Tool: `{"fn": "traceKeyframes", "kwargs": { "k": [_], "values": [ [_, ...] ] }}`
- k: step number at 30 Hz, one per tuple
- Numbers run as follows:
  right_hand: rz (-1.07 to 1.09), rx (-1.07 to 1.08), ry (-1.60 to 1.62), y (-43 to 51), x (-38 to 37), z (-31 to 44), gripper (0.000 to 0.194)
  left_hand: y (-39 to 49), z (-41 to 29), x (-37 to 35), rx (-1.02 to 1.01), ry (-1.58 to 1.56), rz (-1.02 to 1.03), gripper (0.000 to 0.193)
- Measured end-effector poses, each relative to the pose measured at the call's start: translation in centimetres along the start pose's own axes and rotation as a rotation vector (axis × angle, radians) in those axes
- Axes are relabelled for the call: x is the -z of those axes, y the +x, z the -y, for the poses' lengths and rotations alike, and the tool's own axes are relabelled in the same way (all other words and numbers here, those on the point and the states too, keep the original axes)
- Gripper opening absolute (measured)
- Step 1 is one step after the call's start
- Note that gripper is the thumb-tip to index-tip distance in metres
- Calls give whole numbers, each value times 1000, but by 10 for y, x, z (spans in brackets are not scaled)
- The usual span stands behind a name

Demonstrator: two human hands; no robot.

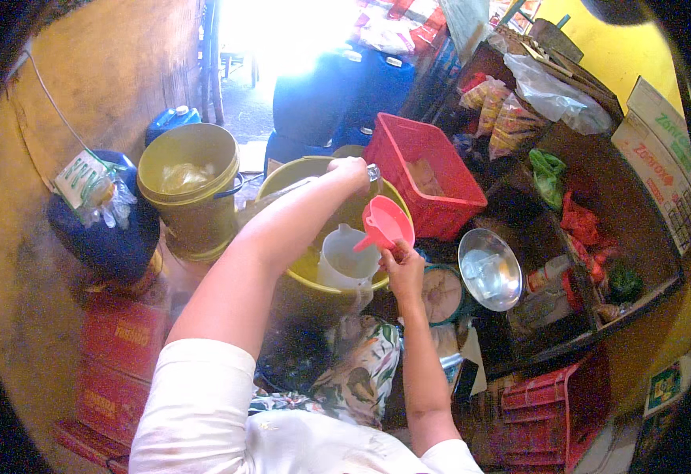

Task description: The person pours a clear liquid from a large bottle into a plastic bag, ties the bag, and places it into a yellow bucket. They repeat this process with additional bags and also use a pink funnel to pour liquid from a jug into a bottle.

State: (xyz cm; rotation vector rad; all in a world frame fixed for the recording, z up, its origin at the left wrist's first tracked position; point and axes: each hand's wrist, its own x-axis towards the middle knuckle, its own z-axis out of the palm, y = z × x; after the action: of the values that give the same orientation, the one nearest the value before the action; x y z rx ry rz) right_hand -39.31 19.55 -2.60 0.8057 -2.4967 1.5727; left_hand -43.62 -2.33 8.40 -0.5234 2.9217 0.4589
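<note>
My right hand (405, 269) grips the edge of a pinkish-red plastic funnel (391, 218), tilted with its spout pointing left. Below the spout, a translucent white plastic jug (345, 260) stands within the outline of a wide yellow bucket (298, 275), at its near side. My left hand (348, 170), with a watch (373, 172) on the wrist, reaches across to the bucket's far rim. Its fingers are turned away, so whether they hold anything is hidden. My left forearm covers part of the bucket.
A red plastic crate (434, 210) stands right of the bucket, near a metal bowl (490, 270). Left is a tall yellow pail (203, 222) holding clear plastic. Blue drums (307, 101) stand ahead by a bright doorway. A cluttered shelf (636, 237) runs along the right.
</note>
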Motion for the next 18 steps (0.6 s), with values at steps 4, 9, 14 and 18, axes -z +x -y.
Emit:
{"fn": "traceKeyframes", "kwargs": {
  "k": [4, 9, 14, 18],
  "values": [
    [-9, -33, 128, 2, 2, -11, 14, 7, 7, 3, 28, 51, -83, 43],
    [-4, -21, 184, -10, 3, -7, 12, -8, 31, 32, 17, -202, -236, 21],
    [103, -21, 26, -31, -17, -20, 14, -74, 82, 54, -123, -502, -415, 28],
    [11, 31, -22, -46, -34, -36, 16, -115, 145, 27, -85, -956, -598, 34]
  ]
}}
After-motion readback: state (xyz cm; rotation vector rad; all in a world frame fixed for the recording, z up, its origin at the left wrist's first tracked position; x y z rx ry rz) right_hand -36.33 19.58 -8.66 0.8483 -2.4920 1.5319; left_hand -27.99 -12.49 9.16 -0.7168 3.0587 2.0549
